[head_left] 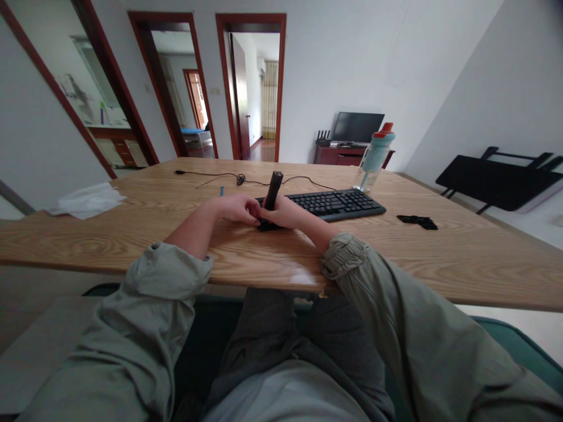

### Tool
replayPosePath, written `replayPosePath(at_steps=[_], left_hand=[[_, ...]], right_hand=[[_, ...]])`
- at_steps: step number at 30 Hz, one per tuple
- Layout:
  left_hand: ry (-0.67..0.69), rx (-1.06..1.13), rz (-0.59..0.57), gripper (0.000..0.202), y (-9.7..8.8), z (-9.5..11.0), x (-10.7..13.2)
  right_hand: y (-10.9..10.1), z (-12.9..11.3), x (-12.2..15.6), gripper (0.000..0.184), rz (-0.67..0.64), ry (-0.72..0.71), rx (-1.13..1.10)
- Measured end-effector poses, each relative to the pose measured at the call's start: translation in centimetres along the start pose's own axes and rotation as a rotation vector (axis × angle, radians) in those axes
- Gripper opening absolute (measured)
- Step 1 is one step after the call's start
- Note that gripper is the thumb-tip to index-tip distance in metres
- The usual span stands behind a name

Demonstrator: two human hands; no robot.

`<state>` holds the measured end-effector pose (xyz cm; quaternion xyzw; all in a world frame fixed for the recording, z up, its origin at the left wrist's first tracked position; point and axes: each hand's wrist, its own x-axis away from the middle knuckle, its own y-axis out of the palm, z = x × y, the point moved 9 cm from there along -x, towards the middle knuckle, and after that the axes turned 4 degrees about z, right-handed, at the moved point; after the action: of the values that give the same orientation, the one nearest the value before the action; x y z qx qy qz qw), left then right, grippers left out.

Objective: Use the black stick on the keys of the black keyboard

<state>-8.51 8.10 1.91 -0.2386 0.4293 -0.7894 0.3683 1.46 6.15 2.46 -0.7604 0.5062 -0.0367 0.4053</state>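
Observation:
A black keyboard (328, 203) lies on the wooden table in front of me, its left end covered by my hands. My right hand (284, 212) is closed around the lower part of a black rod-shaped tool (274, 189), which stands nearly upright with a slight lean to the right. What its lower end touches is hidden behind my fingers. My left hand (240, 209) rests against the keyboard's left end, fingers curled in and meeting the right hand. Anything pinched in those left fingers is too small to make out.
The keyboard's cable (240, 179) runs loosely behind it. A clear bottle with a red lid (373, 158) stands beyond its right end. Small black pieces (417, 221) lie at right, white tissue (90, 200) at left, and a small blue item (221, 191) behind my left hand.

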Motion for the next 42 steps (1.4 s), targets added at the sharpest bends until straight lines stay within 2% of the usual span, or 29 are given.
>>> replayPosePath(at_steps=[5,11,14,18,20,24,26,30,36,42], left_hand=[[-0.019,0.012,0.012,0.020,-0.3,-0.4,-0.1],[0.055,0.001,0.321,0.015,-3.3,0.2,0.0],[0.096,0.031,0.469,0.013,-4.8,0.7,0.5],[0.125,0.085,0.586,0.013,-5.8,0.8,1.0],[0.159,0.159,0.607,0.018,-5.9,0.8,1.0],[0.262,0.450,0.616,0.049,-6.1,1.3,1.1],[0.302,0.507,0.635,0.056,-6.0,2.0,1.3],[0.291,0.448,0.676,0.054,-5.5,3.2,1.3],[0.328,0.289,0.820,0.039,-5.7,4.8,1.9],[0.283,0.200,0.942,0.042,-5.8,5.9,2.5]], right_hand=[[0.3,-0.2,-0.4,0.012,0.017,0.012,0.063],[0.3,-1.5,-0.6,0.014,0.059,-0.007,0.166],[0.4,-1.3,-0.6,0.014,0.055,0.047,0.230],[0.4,-0.8,-0.6,0.013,0.060,0.116,0.283],[0.4,-0.9,-0.5,0.012,0.068,0.118,0.289],[0.5,-1.0,-0.2,0.018,0.075,0.150,0.331],[0.6,-1.0,0.0,0.020,0.080,0.169,0.357],[1.0,-1.1,0.3,0.019,0.079,0.176,0.415],[1.2,-0.6,0.2,0.021,0.084,0.175,0.450],[1.5,-0.3,0.2,0.028,0.086,0.205,0.488]])
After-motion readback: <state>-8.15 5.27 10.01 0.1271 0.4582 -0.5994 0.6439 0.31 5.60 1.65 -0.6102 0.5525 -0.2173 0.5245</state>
